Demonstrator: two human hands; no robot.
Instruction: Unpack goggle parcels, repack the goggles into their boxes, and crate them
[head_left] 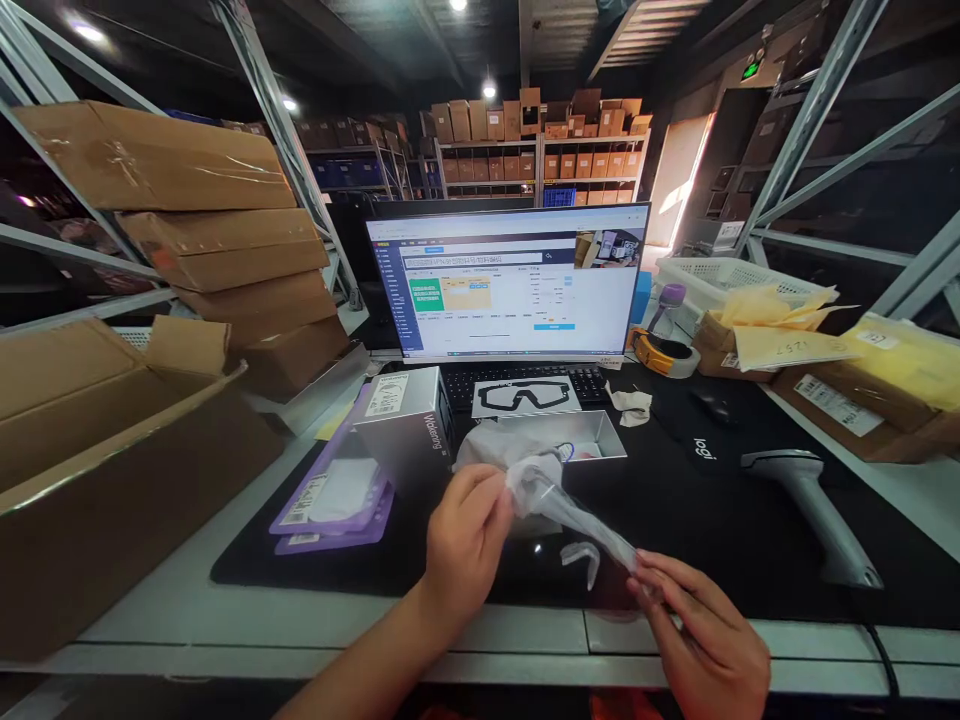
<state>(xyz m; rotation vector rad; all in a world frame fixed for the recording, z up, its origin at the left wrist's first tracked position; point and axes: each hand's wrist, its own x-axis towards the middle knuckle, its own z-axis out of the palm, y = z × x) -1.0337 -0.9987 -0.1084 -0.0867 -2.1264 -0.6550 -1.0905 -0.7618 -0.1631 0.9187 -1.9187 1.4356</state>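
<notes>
My left hand (466, 530) is closed, pinching one end of a clear plastic bag (581, 515) with a whitish bundle at that end. Its other end is drawn out thin toward the lower right, where my right hand (705, 630) pinches it. Behind the bag sits an open white box (600, 437) with something small inside, partly hidden. At its back edge is a white card (525, 397) printed with a pair of wraparound glasses. A curled clear strip (581, 562) lies on the black mat below the bag.
Left are a silver-grey box (409, 425), purple packets (337, 500), an open carton (135, 450) and stacked cartons (232, 240). A monitor (510, 290) and keyboard (487, 378) stand behind. Right are a barcode scanner (814, 510), mouse (712, 407), tape roll (664, 352) and boxes with yellow envelopes (795, 345).
</notes>
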